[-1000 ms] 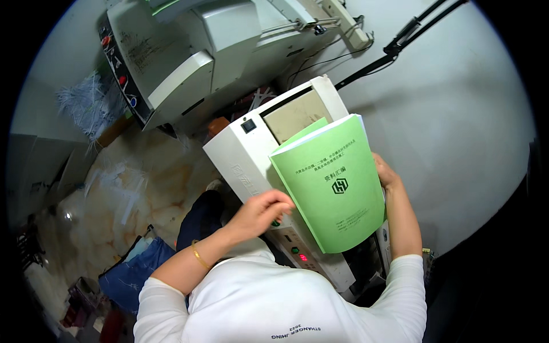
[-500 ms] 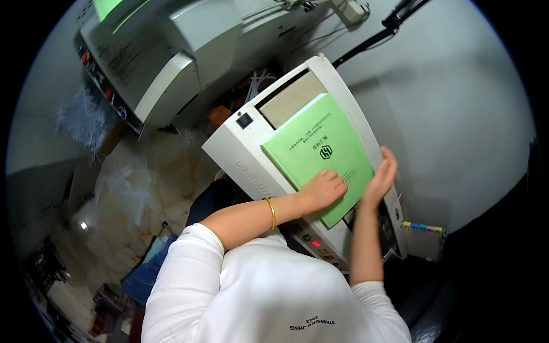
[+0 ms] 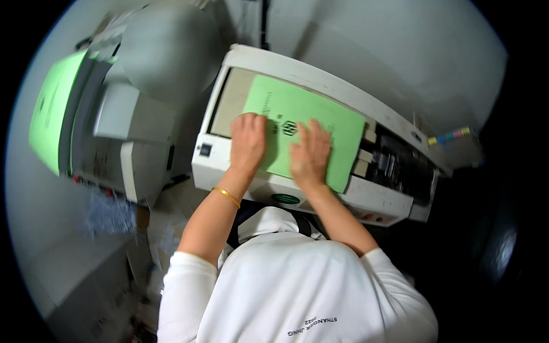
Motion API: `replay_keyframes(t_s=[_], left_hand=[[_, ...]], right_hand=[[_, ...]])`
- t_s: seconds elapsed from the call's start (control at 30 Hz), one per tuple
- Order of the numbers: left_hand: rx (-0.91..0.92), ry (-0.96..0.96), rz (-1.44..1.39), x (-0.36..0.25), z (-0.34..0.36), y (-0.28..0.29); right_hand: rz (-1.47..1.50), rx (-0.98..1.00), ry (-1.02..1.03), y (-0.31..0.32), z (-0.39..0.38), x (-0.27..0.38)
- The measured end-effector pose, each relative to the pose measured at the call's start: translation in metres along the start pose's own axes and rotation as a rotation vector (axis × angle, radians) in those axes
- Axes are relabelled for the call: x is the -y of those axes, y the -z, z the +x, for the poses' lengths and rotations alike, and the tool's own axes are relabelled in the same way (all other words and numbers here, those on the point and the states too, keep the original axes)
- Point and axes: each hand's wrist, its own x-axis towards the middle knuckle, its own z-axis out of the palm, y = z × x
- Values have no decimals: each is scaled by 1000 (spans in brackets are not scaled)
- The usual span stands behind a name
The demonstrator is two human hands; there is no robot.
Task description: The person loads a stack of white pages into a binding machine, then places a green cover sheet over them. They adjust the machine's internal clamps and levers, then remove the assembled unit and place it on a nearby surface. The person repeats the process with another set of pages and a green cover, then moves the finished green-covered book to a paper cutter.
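A green-covered booklet (image 3: 337, 134) with dark print lies flat on the beige bed of a white desktop machine (image 3: 377, 200). At its left edge is my left hand (image 3: 249, 140), its fingers bent and pressed together on that edge; a gold bracelet circles the wrist. My right hand (image 3: 311, 151) rests on the middle of the cover, fingers spread and slightly blurred. The fingertips of my left hand hide part of the booklet's left side. To the right of the booklet, the machine's dark opening with rollers (image 3: 392, 163) shows beside small beige blocks (image 3: 363, 163).
A larger grey machine (image 3: 143, 126) stands at the left, with a green printed sheet or cover (image 3: 54, 114) on it. Pale paper scraps (image 3: 111, 214) hang below it. Coloured tabs (image 3: 449, 136) stick out by the wall at the right.
My view has turned, so the white machine now lies more crosswise. My right hand has come from the booklet's right edge onto its cover; my left hand has shifted to its left edge.
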Motion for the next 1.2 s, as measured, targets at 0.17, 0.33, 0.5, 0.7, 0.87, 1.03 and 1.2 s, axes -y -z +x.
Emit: replay_keyframes(t_s=[0.17, 0.33, 0.5, 0.7, 0.87, 1.03, 1.2], left_hand=[[-51, 49, -50, -6, -1, -3], [21, -44, -21, 9, 6, -1], [47, -125, -59, 18, 7, 2], [94, -164, -78, 22, 7, 3], [90, -168, 2, 15, 6, 8], [64, -167, 61, 1, 1, -9], [90, -260, -20, -85, -5, -48]], right_hand=[[14, 70, 53, -17, 7, 48], [51, 120, 111, 4, 1, 22], [-51, 188, 48, 35, -26, -35], [6, 194, 140, 58, -36, -66], [15, 204, 136, 56, -36, -66], [16, 173, 144, 53, -39, -66], [-144, 133, 89, 42, -46, -67]])
